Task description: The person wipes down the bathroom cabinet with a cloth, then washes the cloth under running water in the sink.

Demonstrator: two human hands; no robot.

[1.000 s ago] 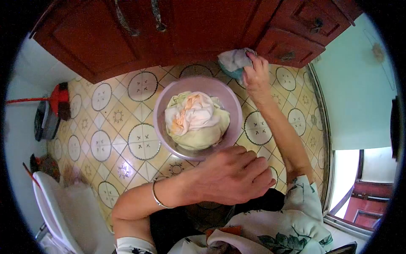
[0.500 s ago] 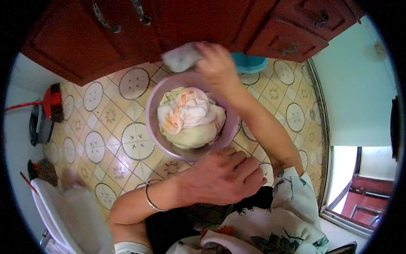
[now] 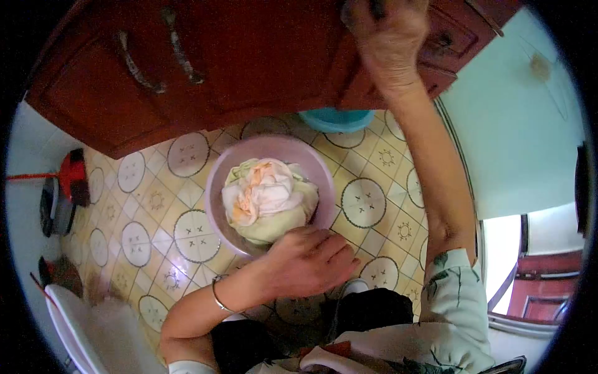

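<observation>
A pinkish-purple basin [image 3: 324, 174] stands on the tiled floor. Bundled inside it is white, orange and pale green cloth [image 3: 268, 193]. My left hand [image 3: 311, 262], a bangle on its wrist, is closed in a loose curl over the basin's near rim; nothing shows in its fingers. High up at the dark red cabinet, my right hand [image 3: 392, 40] is reaching forward with bent fingers. A greyish edge shows beside those fingers at the top of the view, but I cannot make out what it is.
A turquoise basin [image 3: 339, 119] sits partly beneath the red cabinet [image 3: 249, 62]. On the left are a red dustpan [image 3: 75, 177] and a white tub [image 3: 87, 336]. A pale green panel [image 3: 511, 137] rises on the right, beside a doorway.
My right hand has moved up and right, from beyond the basin to the cabinet front; the blurred grey-white item it carried no longer shows clearly. My left hand stays near the basin rim.
</observation>
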